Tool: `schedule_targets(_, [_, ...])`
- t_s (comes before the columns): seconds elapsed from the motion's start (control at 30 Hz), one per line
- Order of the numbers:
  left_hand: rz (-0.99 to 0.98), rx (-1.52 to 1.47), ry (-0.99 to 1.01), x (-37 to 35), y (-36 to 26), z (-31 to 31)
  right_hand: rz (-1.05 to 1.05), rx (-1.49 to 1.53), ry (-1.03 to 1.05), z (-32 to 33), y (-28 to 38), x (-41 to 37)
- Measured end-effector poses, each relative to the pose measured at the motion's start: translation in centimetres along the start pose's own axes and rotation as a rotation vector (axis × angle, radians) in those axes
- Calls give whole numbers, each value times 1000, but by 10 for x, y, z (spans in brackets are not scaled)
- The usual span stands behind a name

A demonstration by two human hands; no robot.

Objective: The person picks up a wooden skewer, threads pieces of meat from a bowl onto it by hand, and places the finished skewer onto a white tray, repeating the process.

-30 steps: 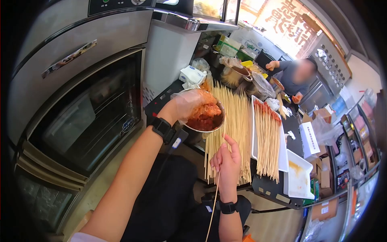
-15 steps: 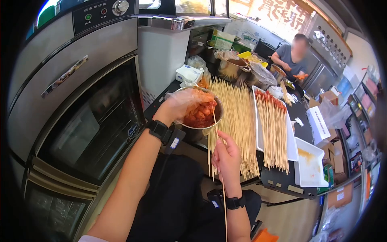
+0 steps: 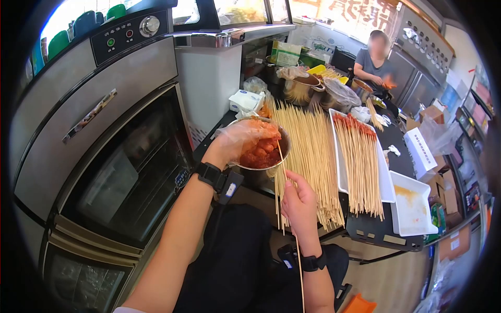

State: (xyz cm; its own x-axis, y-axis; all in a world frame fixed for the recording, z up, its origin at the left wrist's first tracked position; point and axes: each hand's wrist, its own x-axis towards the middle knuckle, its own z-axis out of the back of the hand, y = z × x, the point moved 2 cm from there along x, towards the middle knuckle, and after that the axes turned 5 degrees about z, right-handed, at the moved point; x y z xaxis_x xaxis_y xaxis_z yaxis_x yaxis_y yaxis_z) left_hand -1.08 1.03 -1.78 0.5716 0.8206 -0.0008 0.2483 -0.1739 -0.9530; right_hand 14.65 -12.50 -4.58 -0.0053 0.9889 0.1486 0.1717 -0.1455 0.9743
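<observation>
The clear glove on the left hand (image 3: 242, 138) is crumpled and its fingertips sink into the red meat (image 3: 262, 155), so we cannot tell whether they grip a piece or only rest on it. That hand also hides the bowl's (image 3: 259, 173) rim at 10 o'clock. We see the skewer (image 3: 281, 159) vanish inside the right hand (image 3: 300, 201), and its lower end runs off the frame at 6 o'clock. The right hand is closed, pinching the skewer between thumb and fingers, with the tip over the meat at 12 o'clock of the hand. The bowl stands at the table's near edge. At 3 o'clock of it lies a pile of bare sticks (image 3: 310, 146), then a white tray (image 3: 386, 189) of loaded ones.
</observation>
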Motion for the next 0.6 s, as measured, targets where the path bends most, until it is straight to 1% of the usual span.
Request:
schedule_targets(0.13, [-6,-31,3,-1,1,3,-6,-13,5,0,5,-2])
schedule_targets(0.3, [-54,2,27,-5,-1,0,-15,-17,6,3,3,-1])
schedule_targets(0.4, [-8,35,8,-5,-2,-1,-25,-14,17,4,3,-1])
schedule_targets(0.53, [6,27,5,-2,0,-2,-25,-51,21,4,4,-1])
schedule_targets(0.6, [-21,-18,61,-2,1,-1,-15,-77,13,5,3,0])
